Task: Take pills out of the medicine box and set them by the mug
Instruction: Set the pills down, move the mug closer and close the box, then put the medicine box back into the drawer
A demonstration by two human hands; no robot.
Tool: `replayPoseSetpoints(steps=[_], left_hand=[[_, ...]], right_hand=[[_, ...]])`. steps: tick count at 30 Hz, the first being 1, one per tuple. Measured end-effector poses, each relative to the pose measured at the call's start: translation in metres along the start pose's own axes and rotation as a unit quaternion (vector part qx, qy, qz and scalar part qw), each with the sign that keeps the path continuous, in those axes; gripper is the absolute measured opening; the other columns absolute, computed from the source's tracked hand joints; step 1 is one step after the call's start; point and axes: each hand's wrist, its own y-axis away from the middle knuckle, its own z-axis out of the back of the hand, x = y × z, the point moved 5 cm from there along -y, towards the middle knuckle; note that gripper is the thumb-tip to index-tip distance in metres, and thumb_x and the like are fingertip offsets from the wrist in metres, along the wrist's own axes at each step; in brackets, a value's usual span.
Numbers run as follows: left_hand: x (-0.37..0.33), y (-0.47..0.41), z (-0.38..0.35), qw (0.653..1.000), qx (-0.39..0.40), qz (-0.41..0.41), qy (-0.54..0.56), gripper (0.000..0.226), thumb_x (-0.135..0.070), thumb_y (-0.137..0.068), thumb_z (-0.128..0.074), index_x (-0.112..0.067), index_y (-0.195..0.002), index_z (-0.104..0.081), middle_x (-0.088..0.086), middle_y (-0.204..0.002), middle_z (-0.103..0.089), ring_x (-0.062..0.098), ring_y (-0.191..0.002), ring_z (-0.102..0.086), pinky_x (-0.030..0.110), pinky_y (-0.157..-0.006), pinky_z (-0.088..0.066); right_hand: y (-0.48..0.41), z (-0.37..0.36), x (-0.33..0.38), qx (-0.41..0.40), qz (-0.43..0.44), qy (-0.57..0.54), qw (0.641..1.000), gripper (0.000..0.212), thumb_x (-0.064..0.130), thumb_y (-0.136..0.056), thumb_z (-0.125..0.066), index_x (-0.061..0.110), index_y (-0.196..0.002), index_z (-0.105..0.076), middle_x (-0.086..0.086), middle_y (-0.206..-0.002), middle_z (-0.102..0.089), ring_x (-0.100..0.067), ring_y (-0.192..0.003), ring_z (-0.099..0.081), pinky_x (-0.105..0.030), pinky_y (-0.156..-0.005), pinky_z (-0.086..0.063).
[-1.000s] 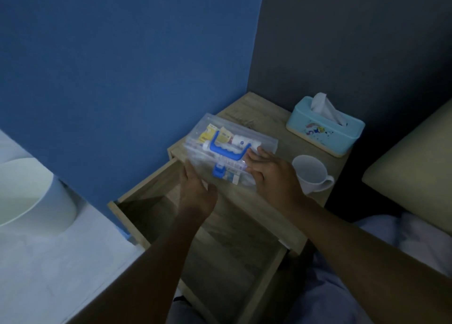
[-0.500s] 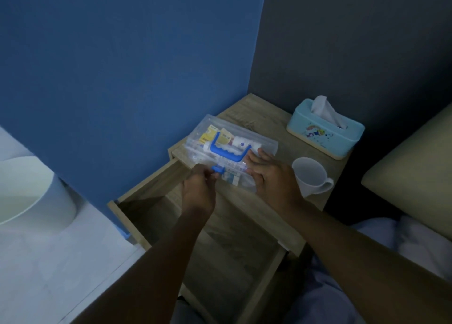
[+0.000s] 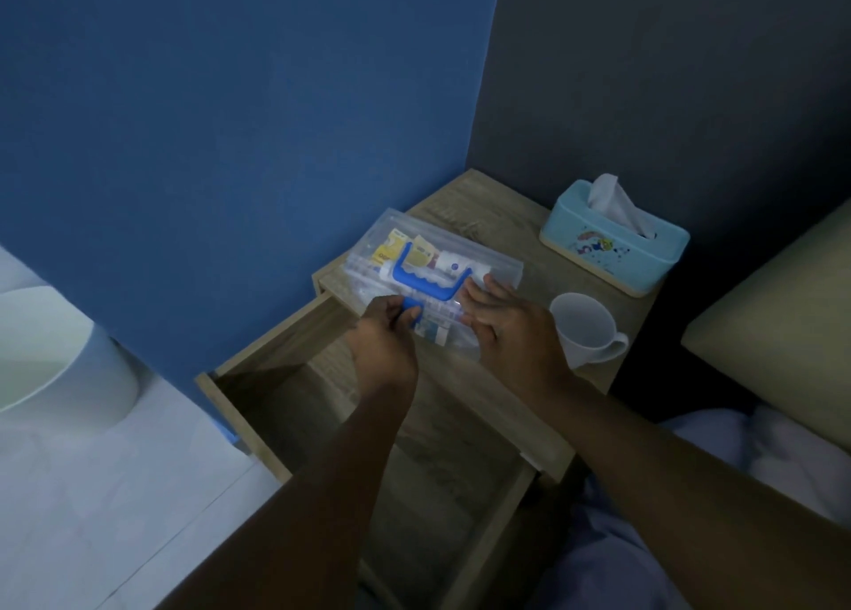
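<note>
Hands on the closed box (image 3: 435, 269) on the worktop (image 3: 520, 264); left hand (image 3: 384, 340) has moved from its side to pinch the blue latch (image 3: 411, 315); right hand (image 3: 509, 328) stays spread flat on the lid; opening likely comes next, mug (image 3: 582, 328) just beside.

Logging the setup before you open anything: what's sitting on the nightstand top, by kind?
Medicine box: 1
Mug: 1
Tissue box: 1
Total: 3
</note>
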Motion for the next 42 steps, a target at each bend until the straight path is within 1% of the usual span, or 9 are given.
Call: replayPoseSetpoints(steps=[6, 9, 13, 17, 21, 25, 30, 34, 42], left_hand=[[-0.006, 0.024, -0.03, 0.991, 0.047, 0.074, 0.097, 0.077, -0.005, -0.098, -0.049, -0.022, -0.157, -0.002, 0.004, -0.15, -0.043, -0.03, -0.095, -0.044, -0.003, -0.067, -0.043], [-0.009, 0.027, -0.036, 0.991, 0.076, 0.074, 0.082, 0.094, -0.003, -0.094, -0.055, -0.022, -0.155, 0.014, 0.005, -0.153, -0.04, -0.01, -0.116, -0.045, 0.013, -0.09, -0.043], [-0.01, 0.027, -0.024, 0.997, 0.049, 0.049, 0.03, 0.084, 0.007, -0.087, -0.052, -0.013, -0.156, -0.009, 0.022, -0.145, -0.047, 0.033, -0.127, -0.053, 0.038, -0.101, -0.043], [-0.012, 0.009, -0.003, 0.997, 0.062, 0.025, 0.038, 0.076, -0.005, -0.092, -0.055, -0.027, -0.155, -0.018, 0.005, -0.147, -0.046, -0.006, -0.095, -0.056, 0.013, -0.069, -0.052], [-0.022, -0.029, 0.032, 0.998, -0.033, -0.04, -0.041, 0.051, -0.025, -0.097, -0.051, -0.017, -0.146, -0.038, 0.006, -0.146, -0.048, 0.02, -0.129, -0.05, 0.029, -0.103, -0.041], [-0.027, -0.066, 0.042, 0.99, -0.007, -0.079, -0.114, 0.057, -0.033, -0.096, -0.054, -0.008, -0.146, -0.04, 0.011, -0.149, -0.045, 0.026, -0.137, -0.041, 0.033, -0.11, -0.033], [-0.004, -0.091, 0.032, 0.988, 0.06, 0.022, -0.14, 0.066, -0.059, -0.089, -0.052, -0.01, -0.134, -0.056, 0.015, -0.137, -0.058, 0.033, -0.129, -0.052, 0.038, -0.109, -0.039], [0.013, -0.09, 0.031, 0.985, 0.073, 0.15, 0.042, 0.08, -0.07, -0.068, -0.066, -0.009, -0.12, -0.067, 0.014, -0.123, -0.068, 0.03, -0.114, -0.065, 0.046, -0.101, -0.052], [0.007, -0.079, 0.052, 0.983, 0.048, 0.164, 0.066, 0.042, -0.056, -0.074, -0.065, -0.017, -0.085, -0.073, 0.009, -0.104, -0.075, 0.029, -0.101, -0.07, 0.046, -0.095, -0.055]], right_hand=[[0.001, -0.003, -0.004, -0.012, 0.005, -0.019, 1.0, 0.029, 0.008, -0.096, -0.063, 0.0, -0.124, -0.065, -0.016, -0.134, -0.062, -0.033, -0.134, -0.051, -0.052, -0.113, -0.04], [0.001, -0.005, -0.006, -0.023, 0.002, -0.033, 0.999, 0.029, 0.006, -0.095, -0.063, 0.001, -0.123, -0.065, -0.016, -0.133, -0.063, -0.033, -0.134, -0.051, -0.05, -0.114, -0.038], [0.0, -0.002, -0.004, 0.008, -0.011, -0.045, 0.999, 0.031, 0.01, -0.098, -0.06, 0.002, -0.128, -0.062, -0.013, -0.139, -0.059, -0.029, -0.139, -0.045, -0.049, -0.117, -0.034], [-0.008, 0.009, -0.002, 0.032, -0.031, -0.058, 0.997, 0.032, 0.014, -0.097, -0.061, 0.009, -0.128, -0.065, -0.007, -0.137, -0.062, -0.018, -0.136, -0.049, -0.037, -0.113, -0.04], [-0.027, 0.029, -0.007, 0.03, -0.08, -0.09, 0.992, 0.03, 0.015, -0.095, -0.06, 0.011, -0.124, -0.066, -0.005, -0.117, -0.072, -0.007, -0.102, -0.067, -0.018, -0.088, -0.052], [-0.048, 0.03, -0.03, 0.074, -0.177, -0.02, 0.981, 0.036, 0.022, -0.096, -0.059, 0.007, -0.129, -0.055, -0.013, -0.124, -0.062, -0.023, -0.113, -0.061, -0.03, -0.089, -0.048], [-0.059, 0.009, -0.06, 0.202, -0.305, -0.049, 0.929, 0.062, 0.044, -0.1, -0.045, 0.012, -0.151, -0.031, -0.014, -0.143, -0.05, -0.027, -0.118, -0.058, -0.037, -0.088, -0.05], [-0.07, 0.001, -0.072, 0.203, -0.351, -0.07, 0.911, 0.054, 0.053, -0.093, -0.051, 0.013, -0.131, -0.055, -0.008, -0.113, -0.068, -0.018, -0.088, -0.064, -0.029, -0.06, -0.045], [-0.052, 0.008, -0.063, 0.105, -0.424, -0.259, 0.861, 0.068, 0.036, -0.078, -0.081, 0.006, -0.134, -0.055, -0.015, -0.125, -0.066, -0.028, -0.101, -0.07, -0.045, -0.084, -0.061]])
